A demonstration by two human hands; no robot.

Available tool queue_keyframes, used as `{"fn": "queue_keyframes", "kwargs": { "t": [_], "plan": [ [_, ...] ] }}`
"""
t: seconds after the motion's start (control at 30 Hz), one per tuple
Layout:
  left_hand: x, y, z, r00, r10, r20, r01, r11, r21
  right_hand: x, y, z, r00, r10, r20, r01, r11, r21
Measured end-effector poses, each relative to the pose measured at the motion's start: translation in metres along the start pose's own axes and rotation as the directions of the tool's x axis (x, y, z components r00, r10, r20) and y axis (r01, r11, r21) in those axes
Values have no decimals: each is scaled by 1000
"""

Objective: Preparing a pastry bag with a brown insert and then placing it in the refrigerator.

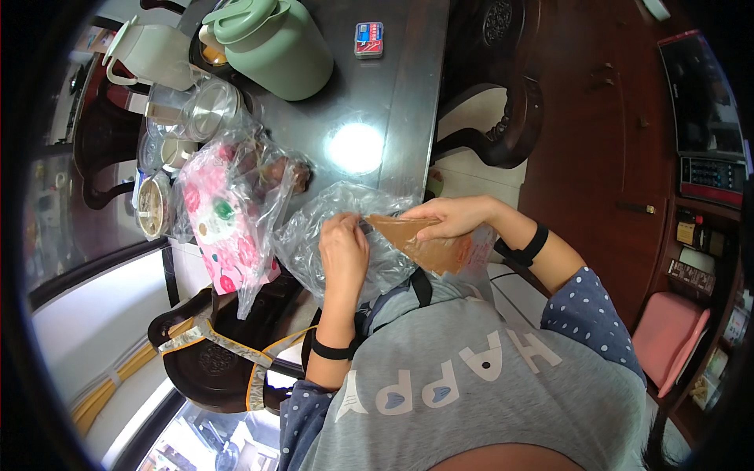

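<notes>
My right hand grips a flat brown package, its narrow corner pointing toward my other hand. Clear plastic with red print hangs at the package's wide end. My left hand, its fingers bent together, is at a crumpled clear plastic bag by the table's near edge; the fingertips are close to the package's corner, and whether they pinch the plastic or the package is hard to see. Left of the bag lies a pink floral package under clear plastic, with dark reddish fruit in plastic beside it.
On the dark table stand a green thermal jug, a pale jug, clear containers, a cup and a small red and blue box. Carved wooden chairs flank the table; an apron strap hangs over one.
</notes>
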State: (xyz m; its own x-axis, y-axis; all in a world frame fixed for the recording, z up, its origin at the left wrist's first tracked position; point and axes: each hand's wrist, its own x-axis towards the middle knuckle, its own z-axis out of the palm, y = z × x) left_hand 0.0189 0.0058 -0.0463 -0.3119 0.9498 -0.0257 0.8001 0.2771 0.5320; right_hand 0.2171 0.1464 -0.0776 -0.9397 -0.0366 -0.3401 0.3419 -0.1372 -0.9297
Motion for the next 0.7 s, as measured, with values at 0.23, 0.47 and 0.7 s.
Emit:
{"fn": "queue_keyframes", "kwargs": {
  "t": [0.23,0.47,0.7],
  "plan": [
    [10,26,-8,970,156,-188,-174,981,-83,0,-25,10,999,28,28,-20,967,-254],
    [-1,66,-29,942,330,-61,-335,914,-229,-4,-40,-5,989,138,-63,-139,990,-12],
    [1,88,-17,862,499,-94,-502,811,-301,22,44,12,986,165,-32,-167,945,-282]
  ]
}}
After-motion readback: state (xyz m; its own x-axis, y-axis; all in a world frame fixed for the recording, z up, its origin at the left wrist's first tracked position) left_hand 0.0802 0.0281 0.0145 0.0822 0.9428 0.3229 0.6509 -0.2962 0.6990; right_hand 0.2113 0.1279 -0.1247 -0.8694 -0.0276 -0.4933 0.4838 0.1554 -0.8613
